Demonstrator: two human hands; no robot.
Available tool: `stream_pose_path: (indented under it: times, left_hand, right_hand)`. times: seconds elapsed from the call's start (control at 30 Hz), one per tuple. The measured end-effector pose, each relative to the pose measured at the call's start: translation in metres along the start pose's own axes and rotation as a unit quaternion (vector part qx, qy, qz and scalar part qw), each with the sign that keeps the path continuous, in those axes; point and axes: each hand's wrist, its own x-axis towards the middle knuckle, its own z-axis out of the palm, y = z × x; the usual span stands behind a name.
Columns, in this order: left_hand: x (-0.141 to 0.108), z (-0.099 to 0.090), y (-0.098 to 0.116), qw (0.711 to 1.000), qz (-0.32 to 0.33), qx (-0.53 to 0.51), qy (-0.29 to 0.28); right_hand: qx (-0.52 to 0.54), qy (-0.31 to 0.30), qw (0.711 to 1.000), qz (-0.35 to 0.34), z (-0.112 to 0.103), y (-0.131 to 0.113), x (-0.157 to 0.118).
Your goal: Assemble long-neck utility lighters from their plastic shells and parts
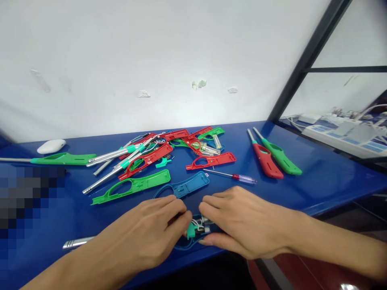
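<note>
- My left hand [151, 229] has bent fingers, with just a small gap between finger and thumb. The tips are right at a small teal-green plastic piece [191, 231]. The hand hides too much, so I can't tell if it pinches that piece.
- My right hand [248, 219] is partly open. It holds a blue plastic lighter half [184, 247], with fingers on the far side and the thumb on the near side.
- That blue half is near the table's front edge, between my two hands. Thin white wires [198, 222] bend over the teal-green piece there.
- A shiny silver metal tube [77, 243] pokes out past my left forearm.
- Just past my hands lies another blue plastic half-shell [192, 184], near a screwdriver with a clear purple-and-red handle [244, 179].
- All this is on a shiny dark-blue table [232, 139].
</note>
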Motion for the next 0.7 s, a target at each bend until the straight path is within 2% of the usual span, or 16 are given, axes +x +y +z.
stream_pose_path:
  times: [0.23, 0.37, 0.5, 0.6, 0.7]
  left_hand:
    - [-0.004, -0.005, -0.001, 1.000, -0.013, 0.001, -0.022]
    - [-0.008, -0.004, 0.001, 0.998, -0.044, -0.014, -0.037]
    - [-0.014, -0.003, 0.006, 0.999, -0.051, 0.005, -0.016]
    - [-0.027, -0.001, 0.007, 0.998, -0.047, 0.028, 0.011]
    - [-0.049, 0.002, 0.010, 0.997, -0.074, 0.039, 0.006]
  right_hand:
    - [0.000, 0.016, 1.000, 0.007, 0.002, -0.002, -0.001]
    - [0.012, 0.038, 0.998, 0.039, 0.003, -0.005, -0.005]
    - [0.011, 0.083, 0.994, 0.067, 0.009, -0.008, -0.010]
    - [-0.002, 0.097, 0.992, 0.076, 0.013, -0.008, -0.013]
    - [0.010, 0.103, 0.991, 0.086, 0.015, -0.007, -0.015]
